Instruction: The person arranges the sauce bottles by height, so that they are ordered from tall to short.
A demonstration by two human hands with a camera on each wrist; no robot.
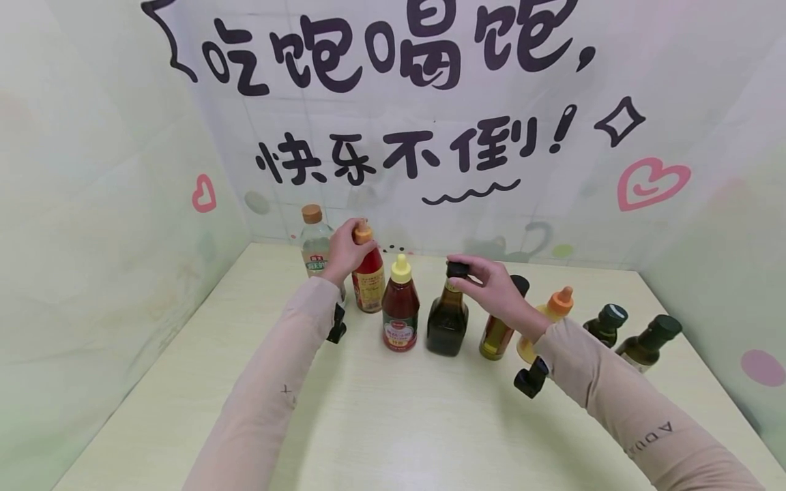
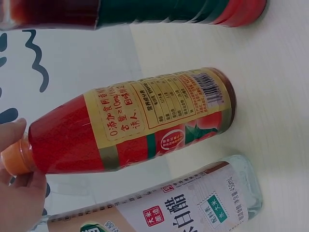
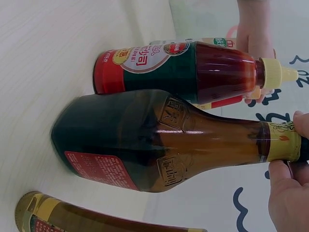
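Observation:
My left hand (image 1: pixel 348 252) pinches the orange cap (image 2: pixel 17 155) of a red ketchup bottle (image 2: pixel 65 135) with a yellow label. That bottle stands on the table beside a clear white vinegar bottle (image 1: pixel 315 239). With thumb and fingers, my right hand (image 1: pixel 496 290) grips the black cap of a dark soy sauce bottle (image 3: pixel 145 140) by its neck. Between the two held bottles stands a ketchup squeeze bottle (image 1: pixel 400 307) with a yellow nozzle cap. In the right wrist view the squeeze bottle partly hides the red bottle, and much of the right hand is out of frame.
Right of the soy sauce, a slim oil bottle (image 1: pixel 495 334) and an orange-capped squeeze bottle (image 1: pixel 557 303) stand partly behind my right arm. Two dark green bottles, one nearer the arm (image 1: pixel 604 324) and one farther right (image 1: pixel 647 344), follow. A printed cloth wall (image 1: pixel 393 225) rises behind the table.

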